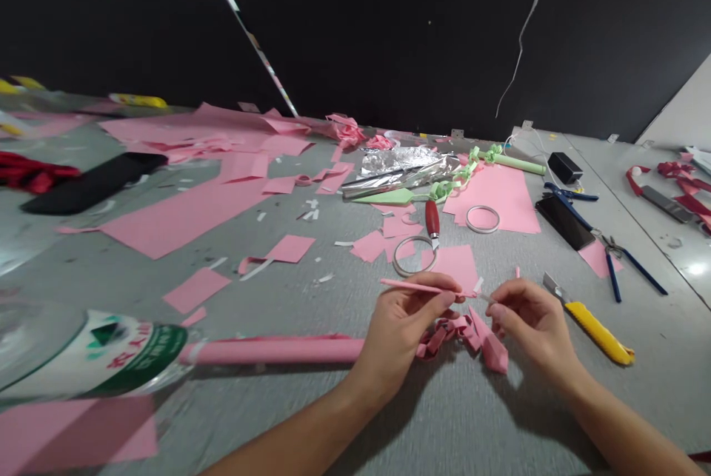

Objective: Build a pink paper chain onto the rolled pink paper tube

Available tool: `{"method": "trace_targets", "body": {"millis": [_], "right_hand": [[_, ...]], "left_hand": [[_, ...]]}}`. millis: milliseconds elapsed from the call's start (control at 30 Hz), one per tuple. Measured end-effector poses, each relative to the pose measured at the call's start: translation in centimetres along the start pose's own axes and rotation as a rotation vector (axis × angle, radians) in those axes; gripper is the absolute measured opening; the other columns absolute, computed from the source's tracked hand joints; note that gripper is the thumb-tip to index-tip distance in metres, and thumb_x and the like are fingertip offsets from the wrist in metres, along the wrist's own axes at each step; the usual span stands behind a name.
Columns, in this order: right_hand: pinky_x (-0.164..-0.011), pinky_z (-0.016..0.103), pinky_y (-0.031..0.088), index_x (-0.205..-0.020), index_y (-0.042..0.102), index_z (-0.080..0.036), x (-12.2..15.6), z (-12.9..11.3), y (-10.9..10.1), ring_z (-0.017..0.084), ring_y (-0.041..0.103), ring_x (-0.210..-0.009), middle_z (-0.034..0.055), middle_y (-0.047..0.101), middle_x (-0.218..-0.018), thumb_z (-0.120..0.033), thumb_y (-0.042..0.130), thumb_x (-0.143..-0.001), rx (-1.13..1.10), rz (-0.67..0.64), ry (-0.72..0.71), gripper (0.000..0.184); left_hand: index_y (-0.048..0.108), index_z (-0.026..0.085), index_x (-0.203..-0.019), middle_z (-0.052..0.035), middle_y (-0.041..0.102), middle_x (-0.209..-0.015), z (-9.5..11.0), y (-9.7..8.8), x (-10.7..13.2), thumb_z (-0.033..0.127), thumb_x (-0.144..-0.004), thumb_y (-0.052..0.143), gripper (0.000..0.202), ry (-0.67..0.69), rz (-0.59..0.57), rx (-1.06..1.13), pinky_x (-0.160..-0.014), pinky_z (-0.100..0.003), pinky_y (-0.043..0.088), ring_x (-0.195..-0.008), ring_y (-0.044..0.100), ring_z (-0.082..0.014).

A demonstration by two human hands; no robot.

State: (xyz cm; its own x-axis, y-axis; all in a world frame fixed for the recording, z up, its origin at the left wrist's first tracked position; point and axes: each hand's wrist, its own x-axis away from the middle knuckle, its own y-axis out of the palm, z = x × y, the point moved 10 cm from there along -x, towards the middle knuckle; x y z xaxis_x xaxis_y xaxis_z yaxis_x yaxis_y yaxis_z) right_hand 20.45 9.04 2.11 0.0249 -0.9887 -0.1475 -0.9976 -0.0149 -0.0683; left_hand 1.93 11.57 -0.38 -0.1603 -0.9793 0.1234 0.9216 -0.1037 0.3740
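Observation:
Near the middle of the table, my left hand (408,320) pinches a thin pink paper stick (408,286). Facing it, my right hand (530,317) is closed with thumb and finger on a small whitish strip (485,298), perhaps tape, at the stick's right end. A short pink tip (517,272) shows above the right fingers; whether that hand holds it, I cannot tell. Under the hands lie curled pink paper pieces (489,343), close to the end of a pink paper tube (278,350). The left hand partly hides these curls.
A water bottle (127,354) lies on its side at left. On the right are a yellow utility knife (597,332), pliers (614,261) and a black phone (563,220). Beyond my hands are tape rings (483,219), a red-handled knife (432,220), foil (400,161) and pink paper (189,217).

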Motion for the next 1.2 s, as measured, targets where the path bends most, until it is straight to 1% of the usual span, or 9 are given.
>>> {"method": "trace_targets", "body": {"millis": [167,233,333,467,600,700,833,1000,1200], "right_hand": [[-0.057,0.025,0.055,-0.089,0.075,-0.021,-0.1,1.4,0.5,0.013,0.065,-0.062,0.0008,0.071,-0.077,-0.037,0.083,-0.091,-0.153,-0.039,0.129,0.018],[-0.056,0.025,0.055,-0.094,0.072,-0.023,-0.1,1.6,0.3,0.014,0.065,-0.064,0.0004,0.072,-0.081,-0.038,0.086,-0.09,-0.219,0.004,0.149,0.021],[-0.059,0.025,0.057,-0.107,0.067,-0.027,-0.1,1.7,0.4,0.016,0.07,-0.073,0.0003,0.074,-0.089,-0.038,0.09,-0.086,-0.284,0.025,0.154,0.033],[-0.059,0.026,0.059,-0.113,0.061,-0.029,-0.3,2.3,1.9,0.016,0.071,-0.072,-0.0015,0.076,-0.088,-0.038,0.092,-0.084,-0.401,-0.064,0.201,0.043],[-0.058,0.026,0.06,-0.11,0.063,-0.027,-0.4,2.5,2.0,0.016,0.071,-0.07,-0.0022,0.074,-0.085,-0.038,0.092,-0.084,-0.434,-0.071,0.215,0.041],[-0.059,0.026,0.06,-0.111,0.063,-0.026,-0.3,2.5,1.9,0.015,0.071,-0.07,-0.0019,0.074,-0.088,-0.04,0.092,-0.084,-0.441,-0.078,0.23,0.041],[-0.057,0.025,0.058,-0.109,0.061,-0.026,-0.3,2.3,2.0,0.014,0.069,-0.066,-0.0036,0.071,-0.081,-0.038,0.094,-0.081,-0.394,-0.093,0.224,0.045],[-0.056,0.025,0.057,-0.111,0.06,-0.027,-0.5,1.9,2.1,0.015,0.067,-0.067,-0.0024,0.072,-0.081,-0.04,0.093,-0.082,-0.339,-0.107,0.172,0.045],[-0.06,0.025,0.056,-0.118,0.061,-0.028,0.0,1.2,1.5,0.017,0.071,-0.077,-0.0009,0.073,-0.089,-0.037,0.086,-0.089,-0.179,-0.042,0.063,0.039]], "left_hand": [[0.082,0.019,-0.092,-0.0043,0.078,-0.09,-0.3,0.1,0.2,0.036,-0.081,0.092,0.023,-0.011,-0.037,0.017,-0.054,-0.02,0.056,-0.064,0.068,-0.0131],[0.083,0.02,-0.092,-0.0047,0.078,-0.093,0.2,0.2,0.3,0.032,-0.084,0.09,0.016,0.027,-0.052,-0.001,-0.058,-0.021,0.057,-0.069,0.069,-0.0138],[0.086,0.022,-0.088,-0.0052,0.079,-0.096,1.6,0.9,0.5,0.022,-0.087,0.084,0.002,0.154,-0.108,-0.083,-0.074,-0.022,0.061,-0.088,0.073,-0.0178],[0.088,0.025,-0.088,-0.0045,0.08,-0.096,2.5,2.1,0.9,0.015,-0.091,0.078,0.014,0.273,-0.216,-0.176,-0.083,-0.025,0.061,-0.092,0.075,-0.0184],[0.088,0.026,-0.088,-0.0051,0.081,-0.096,3.0,2.4,1.1,0.013,-0.091,0.077,0.017,0.352,-0.234,-0.262,-0.083,-0.027,0.061,-0.091,0.076,-0.0192],[0.088,0.027,-0.087,-0.0056,0.081,-0.095,3.1,2.6,1.3,0.016,-0.092,0.078,0.016,0.345,-0.229,-0.311,-0.083,-0.03,0.061,-0.089,0.076,-0.0209],[0.088,0.028,-0.086,-0.0058,0.08,-0.093,2.9,2.7,1.6,0.022,-0.093,0.079,0.013,0.302,-0.215,-0.346,-0.083,-0.033,0.062,-0.09,0.075,-0.0235],[0.087,0.026,-0.085,-0.0065,0.08,-0.092,2.5,2.3,1.3,0.022,-0.089,0.08,0.009,0.266,-0.166,-0.301,-0.08,-0.032,0.061,-0.084,0.074,-0.0217],[0.088,0.024,-0.084,-0.0059,0.08,-0.092,1.8,2.1,0.8,0.02,-0.086,0.081,0.008,0.184,-0.145,-0.226,-0.075,-0.027,0.059,-0.086,0.074,-0.0203]]}}
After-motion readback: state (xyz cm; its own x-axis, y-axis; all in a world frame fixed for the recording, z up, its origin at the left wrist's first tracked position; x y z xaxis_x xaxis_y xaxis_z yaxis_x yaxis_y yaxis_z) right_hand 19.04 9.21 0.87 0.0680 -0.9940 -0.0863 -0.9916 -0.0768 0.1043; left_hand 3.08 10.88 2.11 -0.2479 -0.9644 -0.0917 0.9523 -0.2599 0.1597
